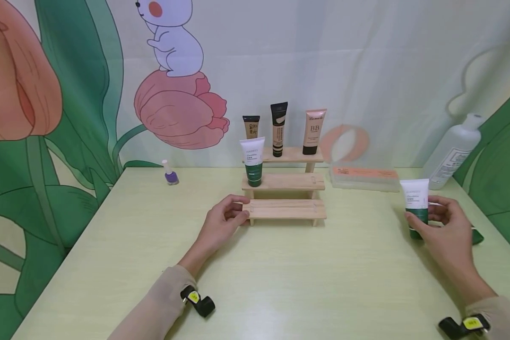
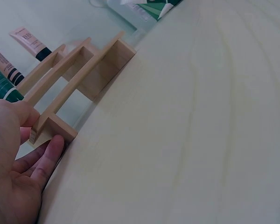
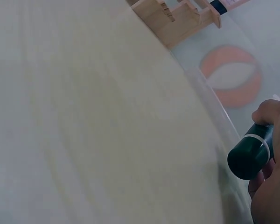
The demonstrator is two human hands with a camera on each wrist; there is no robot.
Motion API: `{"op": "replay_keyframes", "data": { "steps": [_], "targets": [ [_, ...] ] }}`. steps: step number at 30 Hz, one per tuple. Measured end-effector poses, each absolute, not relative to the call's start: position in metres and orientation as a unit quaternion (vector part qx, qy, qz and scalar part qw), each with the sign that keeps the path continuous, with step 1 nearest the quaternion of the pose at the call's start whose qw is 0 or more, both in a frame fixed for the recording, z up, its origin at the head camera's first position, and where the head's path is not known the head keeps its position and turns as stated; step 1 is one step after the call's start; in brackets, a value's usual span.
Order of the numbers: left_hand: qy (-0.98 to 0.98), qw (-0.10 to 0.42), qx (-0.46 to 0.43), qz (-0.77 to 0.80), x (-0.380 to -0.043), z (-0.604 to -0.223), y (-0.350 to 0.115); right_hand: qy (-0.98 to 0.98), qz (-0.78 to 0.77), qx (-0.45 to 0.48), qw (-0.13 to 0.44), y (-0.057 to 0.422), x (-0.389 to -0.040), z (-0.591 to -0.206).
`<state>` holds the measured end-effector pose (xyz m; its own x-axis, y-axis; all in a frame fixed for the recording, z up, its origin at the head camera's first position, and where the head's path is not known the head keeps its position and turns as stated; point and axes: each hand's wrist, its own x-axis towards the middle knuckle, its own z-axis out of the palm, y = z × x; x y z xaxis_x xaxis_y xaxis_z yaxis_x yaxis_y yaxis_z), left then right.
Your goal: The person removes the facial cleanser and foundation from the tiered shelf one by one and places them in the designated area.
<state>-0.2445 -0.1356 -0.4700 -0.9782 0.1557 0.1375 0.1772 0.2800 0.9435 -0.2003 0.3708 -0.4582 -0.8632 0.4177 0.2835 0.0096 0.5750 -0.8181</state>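
Three-tier wooden display stand (image 1: 284, 210), apparently steadied by the left hand (image 1: 222, 219), whose thumb and fingers pinch the left end of its lowest plank. Well right of the stand, the right hand (image 1: 450, 231) grips a white-and-green squeeze tube (image 1: 417, 200) upright, cap downward; contact between cap and tabletop (image 1: 323, 274) cannot be told. A matching tube (image 1: 252, 158) stands on the stand's middle tier, its flat cap presumably serving as base. Right of the stand's edge, tabletop leaves sideways room, bordered behind by a plastic box (image 1: 365, 182).
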Motion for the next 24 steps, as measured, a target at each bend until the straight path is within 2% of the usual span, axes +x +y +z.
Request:
{"op": "replay_keyframes", "data": {
  "steps": [24],
  "targets": [
    [-0.800,0.010,-0.103,-0.591,-0.2433,-0.4687,-0.1346,-0.909,0.363,-0.100,0.178,0.3682,-0.2005,-0.4697]
  ]
}}
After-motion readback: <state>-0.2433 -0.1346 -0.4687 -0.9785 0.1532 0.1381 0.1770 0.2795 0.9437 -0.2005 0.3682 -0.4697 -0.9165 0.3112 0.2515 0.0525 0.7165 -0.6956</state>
